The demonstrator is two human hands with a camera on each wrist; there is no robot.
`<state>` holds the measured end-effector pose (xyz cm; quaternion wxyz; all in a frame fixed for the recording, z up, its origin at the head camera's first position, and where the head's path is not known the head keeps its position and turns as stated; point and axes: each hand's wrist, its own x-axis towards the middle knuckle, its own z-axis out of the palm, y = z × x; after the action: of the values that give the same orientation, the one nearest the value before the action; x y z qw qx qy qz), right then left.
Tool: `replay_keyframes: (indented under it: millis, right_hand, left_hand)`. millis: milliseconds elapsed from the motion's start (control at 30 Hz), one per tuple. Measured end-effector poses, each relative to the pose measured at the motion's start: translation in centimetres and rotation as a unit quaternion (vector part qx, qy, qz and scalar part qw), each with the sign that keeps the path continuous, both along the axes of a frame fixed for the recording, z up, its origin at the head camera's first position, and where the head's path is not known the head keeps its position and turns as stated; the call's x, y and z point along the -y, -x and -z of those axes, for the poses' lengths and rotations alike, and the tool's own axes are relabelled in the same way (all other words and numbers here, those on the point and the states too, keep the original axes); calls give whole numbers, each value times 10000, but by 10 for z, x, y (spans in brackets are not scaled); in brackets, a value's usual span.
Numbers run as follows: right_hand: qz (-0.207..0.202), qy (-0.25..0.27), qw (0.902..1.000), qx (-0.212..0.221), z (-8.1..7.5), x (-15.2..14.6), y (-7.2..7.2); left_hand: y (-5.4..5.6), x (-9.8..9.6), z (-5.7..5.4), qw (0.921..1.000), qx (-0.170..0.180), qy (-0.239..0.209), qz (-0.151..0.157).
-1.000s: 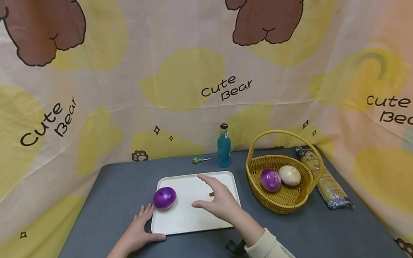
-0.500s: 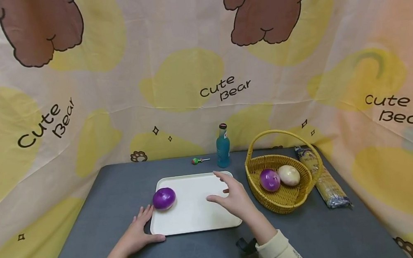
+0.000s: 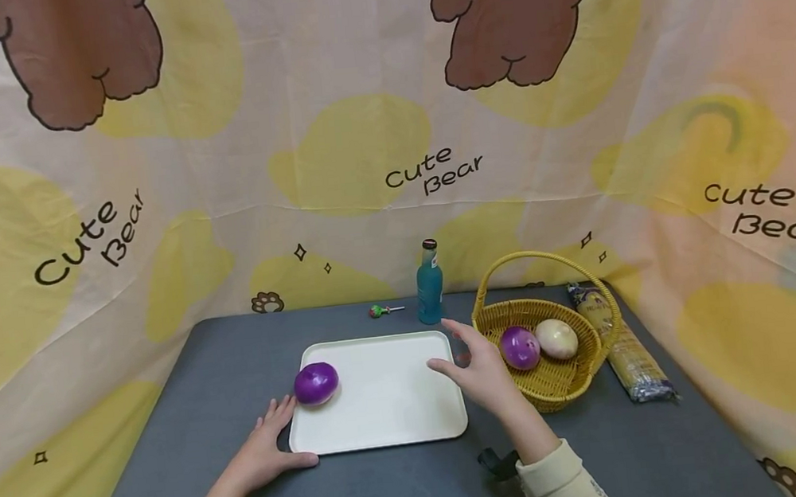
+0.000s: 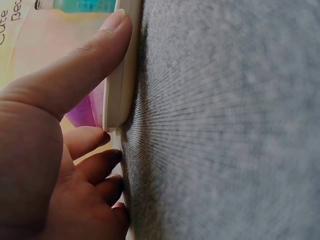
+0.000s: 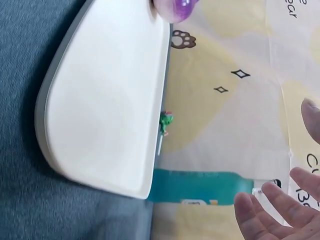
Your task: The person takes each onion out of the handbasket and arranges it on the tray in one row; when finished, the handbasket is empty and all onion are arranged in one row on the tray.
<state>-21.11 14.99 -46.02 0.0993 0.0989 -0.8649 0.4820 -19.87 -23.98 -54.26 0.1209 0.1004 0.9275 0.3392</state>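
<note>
A white tray (image 3: 391, 401) lies on the grey table, with a purple onion (image 3: 316, 383) on its left end. My left hand (image 3: 262, 451) is at the tray's near left corner, fingers spread along the left side. In the left wrist view its thumb (image 4: 95, 57) presses against the tray's rim (image 4: 116, 95). Nothing is in my right hand (image 3: 488, 376), which is held above the tray's right edge with thumb and fingers apart. Just beyond it stands a yellow wicker basket (image 3: 545, 401) holding another purple onion (image 3: 520, 348) and a white onion (image 3: 557, 338).
Behind the tray stand a blue bottle (image 3: 429, 285) and a small lollipop (image 3: 378, 310) lying flat. A long plastic-wrapped package (image 3: 632, 358) lies to the right of the basket, partly behind its handle. A printed cloth (image 3: 345, 149) hangs at the table's back edge.
My right hand has moved right, from over the middle of the tray to its right edge near the basket. The left hand, tray and onions have stayed in place.
</note>
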Motion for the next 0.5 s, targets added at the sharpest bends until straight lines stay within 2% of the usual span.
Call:
replay_keyframes:
  millis: [500]
  right_hand:
    - [320,-288,9988,-237,7,-41,5]
  left_hand:
    - [1,2,2,10000,7,-3,39]
